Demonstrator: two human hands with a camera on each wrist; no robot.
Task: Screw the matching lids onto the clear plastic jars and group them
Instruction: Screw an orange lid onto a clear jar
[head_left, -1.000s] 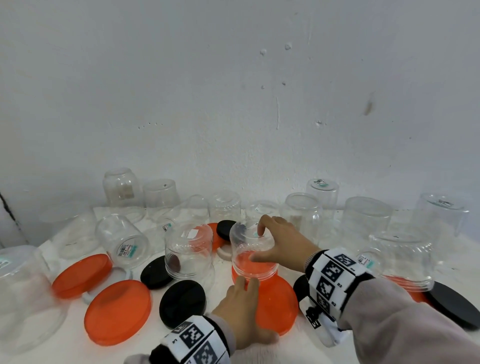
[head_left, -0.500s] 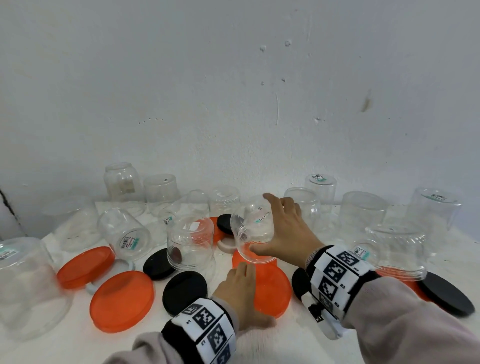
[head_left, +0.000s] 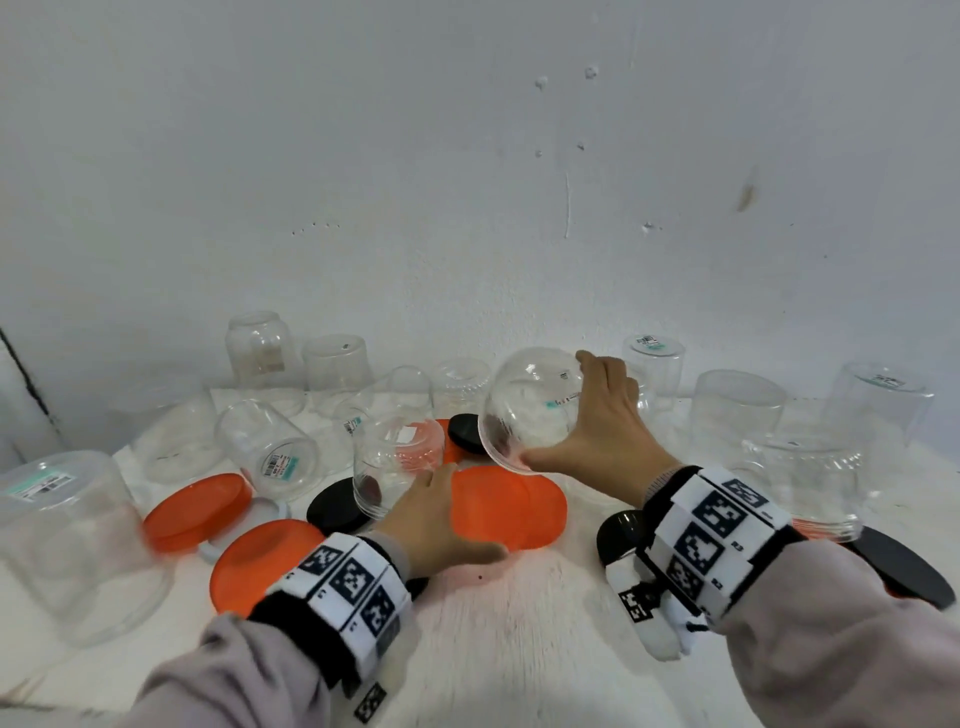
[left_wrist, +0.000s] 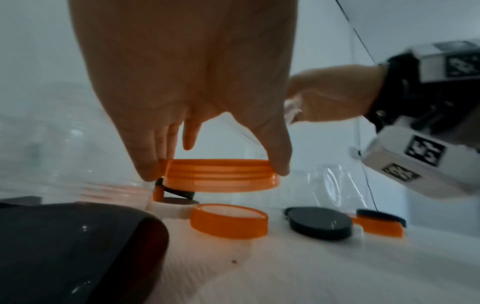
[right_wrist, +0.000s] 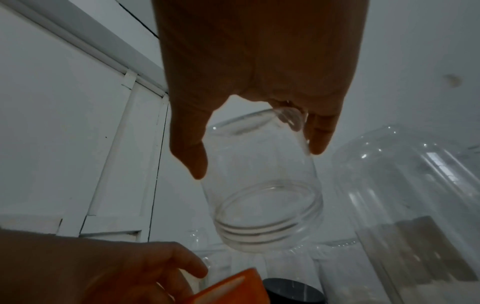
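Two hands are at work over a white table (head_left: 519, 649). Four orange lids are plainly visible in the head view, plus part of another under a jar at far right; four black lids are counted. Clear jars number roughly fourteen, though overlap makes the count uncertain.

Right hand (head_left: 597, 431) grips one clear jar (head_left: 530, 410), lifted off the table and tilted, directly above the large orange lid (head_left: 504, 506). Its long axis slants, with the labelled base up toward the wall and the threaded mouth down toward the person; the right wrist view confirms the open mouth (right_wrist: 267, 214) pointing downward. Thumb lies on one side of the jar, fingers curled over the other.

Left hand (head_left: 436, 525) pinches the large orange lid by its rim, thumb opposite fingers, palm down. The left wrist view shows this lid (left_wrist: 221, 174) raised clear of the table, nearly level, above a smaller orange lid (left_wrist: 228, 221).
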